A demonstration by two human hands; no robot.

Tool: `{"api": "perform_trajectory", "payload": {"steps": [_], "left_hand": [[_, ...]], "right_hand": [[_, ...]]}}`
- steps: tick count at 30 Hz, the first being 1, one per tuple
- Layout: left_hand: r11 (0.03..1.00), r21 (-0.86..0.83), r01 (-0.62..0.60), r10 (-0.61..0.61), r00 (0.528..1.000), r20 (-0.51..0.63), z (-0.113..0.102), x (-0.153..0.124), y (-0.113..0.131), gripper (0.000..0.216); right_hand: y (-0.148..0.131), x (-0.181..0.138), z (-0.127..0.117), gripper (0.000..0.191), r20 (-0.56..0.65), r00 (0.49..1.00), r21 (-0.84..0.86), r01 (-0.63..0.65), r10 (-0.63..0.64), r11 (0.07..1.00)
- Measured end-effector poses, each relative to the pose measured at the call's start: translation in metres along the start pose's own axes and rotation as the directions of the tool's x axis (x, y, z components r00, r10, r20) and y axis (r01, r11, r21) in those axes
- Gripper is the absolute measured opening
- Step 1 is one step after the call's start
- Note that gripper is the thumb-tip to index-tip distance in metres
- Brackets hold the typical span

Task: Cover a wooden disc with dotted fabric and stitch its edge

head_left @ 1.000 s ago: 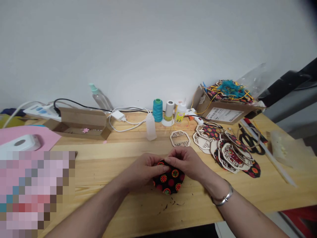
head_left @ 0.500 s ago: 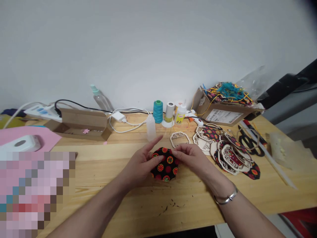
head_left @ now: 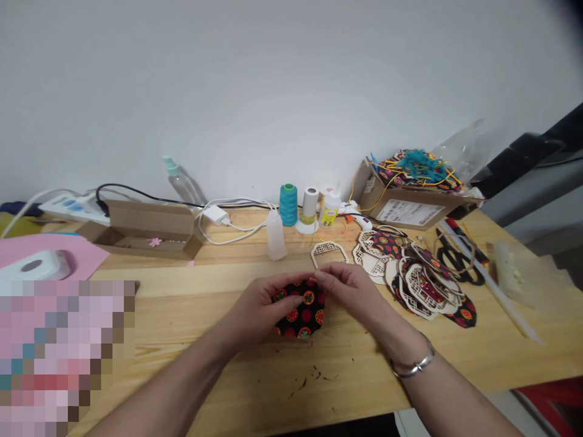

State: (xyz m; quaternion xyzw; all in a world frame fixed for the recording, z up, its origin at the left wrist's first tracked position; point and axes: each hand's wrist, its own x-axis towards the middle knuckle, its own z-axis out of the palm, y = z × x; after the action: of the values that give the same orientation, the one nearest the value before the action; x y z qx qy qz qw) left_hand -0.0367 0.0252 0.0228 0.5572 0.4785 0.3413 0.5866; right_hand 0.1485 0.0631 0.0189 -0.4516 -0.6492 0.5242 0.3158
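Above the middle of the wooden table (head_left: 191, 358), a black fabric-covered piece (head_left: 304, 314) with a red, orange and green flower print is held between both hands. My left hand (head_left: 268, 300) grips its left side, thumb lying across the printed face and fingers behind. At the upper right edge, my right hand (head_left: 346, 285) pinches the piece between thumb and fingertips; the right wrist wears a silver bangle. Just beyond the hands lies a pale wooden lattice frame (head_left: 314, 255). To the right is a pile of lattice frames and printed fabric pieces (head_left: 426, 285).
A soft white bottle (head_left: 275, 235), a teal thread spool (head_left: 288, 206) and a yellow-labelled glue bottle (head_left: 330, 209) stand behind. Scissors (head_left: 460, 267) lie right of the pile, near a full cardboard box (head_left: 410, 212). An open narrow box (head_left: 150, 227) sits at left. Dark scraps (head_left: 314, 376) lie in front.
My left index finger, raised before, has come down along the top edge of the fabric-covered piece. The right hand keeps its pinch. The view has shifted slightly.
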Motion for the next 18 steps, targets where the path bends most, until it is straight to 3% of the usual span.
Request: {"api": "perform_trajectory", "payload": {"steps": [1, 3, 6, 11, 18], "left_hand": [[1.000, 0.002, 0.008, -0.008, 1.000, -0.008, 0.0004, -0.0001, -0.0006, 0.040], [1.000, 0.015, 0.016, -0.016, 1.000, -0.017, 0.0011, -0.0003, -0.0012, 0.041], [0.998, 0.060, 0.001, 0.002, 0.999, -0.037, 0.0020, -0.0003, -0.0005, 0.043], [0.990, 0.137, -0.016, 0.027, 0.997, -0.076, 0.0033, -0.0007, 0.0023, 0.043], [0.979, 0.193, -0.061, 0.078, 0.994, -0.079, 0.0031, -0.0010, 0.0014, 0.043]], "right_hand": [[0.0009, -0.0010, 0.0011, 0.020, -0.086, 0.991, -0.080, 0.092, -0.099, 0.993], [0.0024, -0.0033, 0.0035, 0.013, -0.207, 0.908, -0.305, 0.295, -0.365, 0.906], [0.0040, -0.0059, 0.0063, 0.010, -0.117, 0.761, -0.549, 0.486, -0.638, 0.680], [0.0059, -0.0062, 0.0082, 0.011, 0.050, 0.699, -0.702, 0.533, -0.714, 0.473], [0.0076, -0.0071, 0.0091, 0.014, 0.115, 0.689, -0.780, 0.509, -0.716, 0.365]]}}
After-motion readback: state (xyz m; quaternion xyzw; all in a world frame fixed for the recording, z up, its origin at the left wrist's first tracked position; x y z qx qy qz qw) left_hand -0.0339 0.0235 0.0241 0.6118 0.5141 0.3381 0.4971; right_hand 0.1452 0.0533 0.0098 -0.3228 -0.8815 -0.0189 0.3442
